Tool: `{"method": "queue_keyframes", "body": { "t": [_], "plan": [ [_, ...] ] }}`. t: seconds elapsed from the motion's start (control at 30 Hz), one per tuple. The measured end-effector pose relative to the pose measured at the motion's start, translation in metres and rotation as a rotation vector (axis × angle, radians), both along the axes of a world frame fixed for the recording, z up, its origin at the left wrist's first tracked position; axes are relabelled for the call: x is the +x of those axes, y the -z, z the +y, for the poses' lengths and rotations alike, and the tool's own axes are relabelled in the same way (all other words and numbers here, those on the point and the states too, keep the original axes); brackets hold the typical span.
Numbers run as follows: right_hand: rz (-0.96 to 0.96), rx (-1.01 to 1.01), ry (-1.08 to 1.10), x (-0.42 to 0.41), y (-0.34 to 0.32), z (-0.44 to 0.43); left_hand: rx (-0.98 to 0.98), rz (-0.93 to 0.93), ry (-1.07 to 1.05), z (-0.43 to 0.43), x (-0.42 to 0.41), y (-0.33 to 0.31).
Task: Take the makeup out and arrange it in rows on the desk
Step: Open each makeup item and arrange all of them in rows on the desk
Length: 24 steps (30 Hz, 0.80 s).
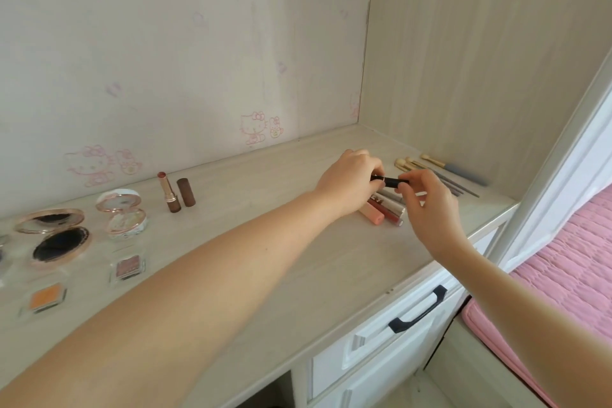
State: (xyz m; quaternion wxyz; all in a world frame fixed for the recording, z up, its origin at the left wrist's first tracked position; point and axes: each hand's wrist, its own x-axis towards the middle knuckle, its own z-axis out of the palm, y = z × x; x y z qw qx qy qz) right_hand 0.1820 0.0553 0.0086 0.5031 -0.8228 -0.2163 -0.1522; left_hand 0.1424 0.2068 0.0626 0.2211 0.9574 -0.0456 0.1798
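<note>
Both hands hold one small black tube (390, 181) above the desk (298, 262). My left hand (351, 182) grips its left end and my right hand (427, 202) pinches its right end. Under the hands lie several lip tubes (385, 212) side by side, peach, red and silver. Several makeup brushes (440, 172) lie in a row to the right of them. An uncapped lipstick (168, 192) and its brown cap (186, 192) stand at the back left.
At the left lie an open black compact (59, 242), an open pink-rimmed compact (124, 214) and two small clear eyeshadow pots (127, 268). A white drawer with a black handle (417, 313) is below the desk edge. A pink bed (563, 262) is on the right.
</note>
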Motion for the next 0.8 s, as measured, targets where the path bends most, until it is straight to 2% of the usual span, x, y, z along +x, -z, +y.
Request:
{"method": "queue_keyframes", "body": {
  "t": [0.2,0.53,0.63,0.8],
  "plan": [
    [0.028,0.017,-0.145,-0.049,-0.01,0.03,0.005,-0.003,0.003,0.036,-0.074,-0.009],
    [0.012,-0.102,-0.408,-0.145,-0.016,0.093,-0.088,-0.037,-0.141,0.096,-0.202,0.0],
    [0.031,-0.162,-0.467,-0.172,-0.012,0.112,-0.054,-0.052,-0.192,0.111,-0.236,0.004],
    [-0.042,-0.302,-0.57,-0.211,-0.004,0.141,0.053,-0.087,-0.269,0.131,-0.288,0.02]
  ]
}}
